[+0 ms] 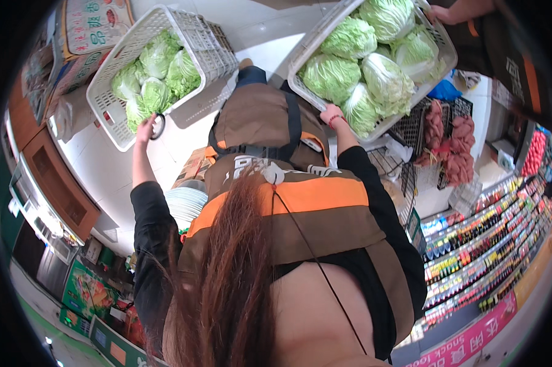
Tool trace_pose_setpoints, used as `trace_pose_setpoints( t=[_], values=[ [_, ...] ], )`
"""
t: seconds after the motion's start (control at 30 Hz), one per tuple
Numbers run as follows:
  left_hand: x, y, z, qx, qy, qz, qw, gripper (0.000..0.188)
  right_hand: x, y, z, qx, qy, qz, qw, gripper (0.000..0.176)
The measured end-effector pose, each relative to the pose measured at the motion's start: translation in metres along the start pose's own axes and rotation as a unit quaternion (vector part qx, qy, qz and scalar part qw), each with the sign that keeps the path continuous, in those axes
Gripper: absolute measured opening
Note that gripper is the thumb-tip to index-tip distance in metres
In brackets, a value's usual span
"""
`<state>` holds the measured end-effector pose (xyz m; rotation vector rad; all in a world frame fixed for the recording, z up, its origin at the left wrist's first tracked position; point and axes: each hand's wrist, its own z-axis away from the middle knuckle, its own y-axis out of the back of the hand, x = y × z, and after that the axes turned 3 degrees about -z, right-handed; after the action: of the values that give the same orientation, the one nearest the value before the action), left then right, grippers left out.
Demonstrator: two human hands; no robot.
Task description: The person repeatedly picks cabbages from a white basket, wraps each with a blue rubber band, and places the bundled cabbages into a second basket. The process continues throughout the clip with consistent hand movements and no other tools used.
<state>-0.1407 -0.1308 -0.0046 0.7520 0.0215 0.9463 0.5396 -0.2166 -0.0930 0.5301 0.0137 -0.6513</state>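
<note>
My left hand (pixel 146 127) is closed at the near rim of a white plastic crate (pixel 102 120) on the left, which holds several napa cabbages (pixel 156 94). A black ring (pixel 159 126) shows beside its fingers; whether it is held or worn I cannot tell. My right hand (pixel 332 114), with a red cord bracelet at the wrist, grips the near rim of a second white crate (pixel 299 87), fuller, with several large napa cabbages (pixel 333 78). A co-worker's hand (pixel 442 14) is at the far right side of this crate.
Black and white crates with reddish sweet potatoes (pixel 459 151) stand at the right, beside a wire basket (pixel 402 183). Shelves of bottles and packages (pixel 477 243) curve behind them. A stack of white plates (pixel 185 205) and a cardboard box (pixel 193 167) are near my left side.
</note>
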Motion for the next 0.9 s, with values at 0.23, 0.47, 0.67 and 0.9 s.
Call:
trace_pose_setpoints(
  t=[0.23, 0.47, 0.67, 0.9],
  values=[
    [-0.045, 0.005, 0.051, 0.004, 0.121, -0.01, 0.993, 0.053, 0.037, 0.013, -0.011, -0.009, -0.022, -0.018, 1.0, 0.04],
    [-0.036, 0.001, 0.042, -0.013, 0.114, -0.096, 0.989, 0.056, 0.059, -0.003, -0.018, -0.026, -0.043, -0.045, 0.998, 0.044],
    [0.009, -0.012, 0.015, -0.038, 0.014, -0.121, 0.992, 0.057, 0.063, -0.014, -0.021, -0.03, -0.046, -0.053, 0.997, 0.043],
    [0.015, -0.009, -0.001, 0.011, -0.007, -0.188, 0.982, 0.059, 0.061, -0.017, -0.021, -0.007, -0.025, -0.042, 0.999, 0.038]
  ],
)
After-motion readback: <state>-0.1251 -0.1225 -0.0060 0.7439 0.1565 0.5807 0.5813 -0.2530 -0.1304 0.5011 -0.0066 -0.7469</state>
